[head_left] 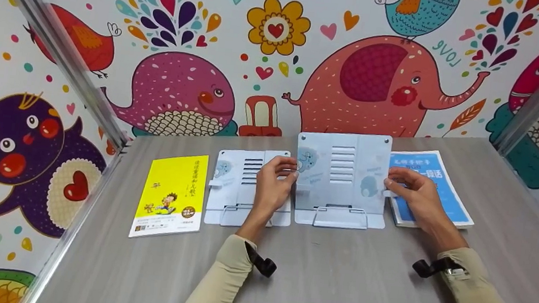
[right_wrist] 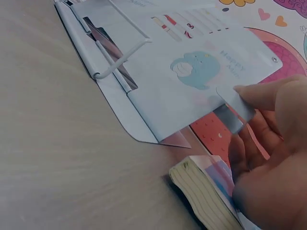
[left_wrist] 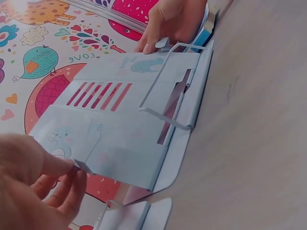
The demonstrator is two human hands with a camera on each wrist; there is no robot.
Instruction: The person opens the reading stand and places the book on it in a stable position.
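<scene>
A pale blue metal book stand [head_left: 313, 185] with printed animals and a slotted panel stands tilted up on its base. My left hand [head_left: 274, 184] is at its left edge, where thumb and fingers pinch a small side tab [left_wrist: 82, 166]. On the opposite edge, my right hand [head_left: 416, 198] pinches the other side tab [right_wrist: 239, 106] between thumb and fingers. A wire ledge [head_left: 340, 226] projects at the stand's front. Just left of it is a second similar stand [head_left: 226, 194], partly hidden behind my left hand and wrist.
A yellow book [head_left: 173, 172] lies on the grey table [head_left: 316, 284] at the left. Beneath and beside my right hand lies a thick blue book [head_left: 452, 206]. A wall with cartoon animals [head_left: 181, 88] rises behind the table, with metal frame posts at both corners.
</scene>
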